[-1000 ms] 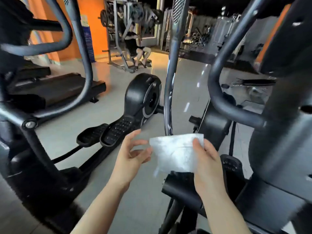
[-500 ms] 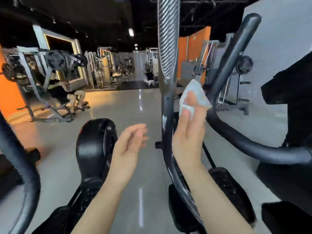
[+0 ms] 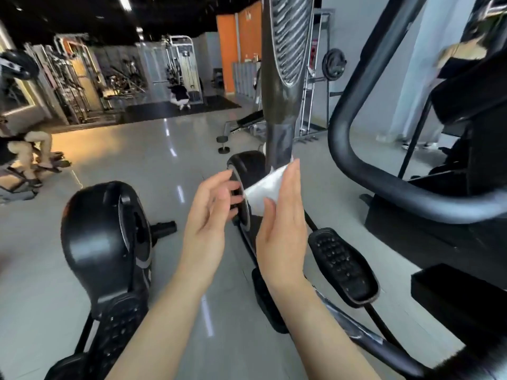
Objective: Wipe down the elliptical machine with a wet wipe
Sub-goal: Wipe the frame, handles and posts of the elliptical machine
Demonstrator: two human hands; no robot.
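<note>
**Wipe in hand, most of the machine still to clean**

The job looks like it is only just starting. The right hand (image 3: 282,229) holds the wet wipe (image 3: 263,192) with flat, straight fingers and the thumb tucked against it. The top corner of the wipe reaches the tall handle pole (image 3: 279,144) of the elliptical machine, at about 12 o'clock from the hand. I cannot tell if it really touches. The left hand (image 3: 208,215) is at 9 o'clock from the wipe, just beside it. Its fingers are loose and a bit bent, and it holds nothing.

I think the curved side bar (image 3: 384,182), the foot pedal (image 3: 343,267) and the round wheel cover (image 3: 247,187) are all left to do. None of them looks wet, but the view is blurry, so that is a guess.

The wipe is white, thin and soft, and it folds to a point. The pole is dark, smooth and shiny low down, with bumpy slanted ridges higher up for gripping. The side bar is a fat, round, black tube. The pedal is black and long, with little raised dots. The floor (image 3: 164,165) is grey and glossy.
</note>
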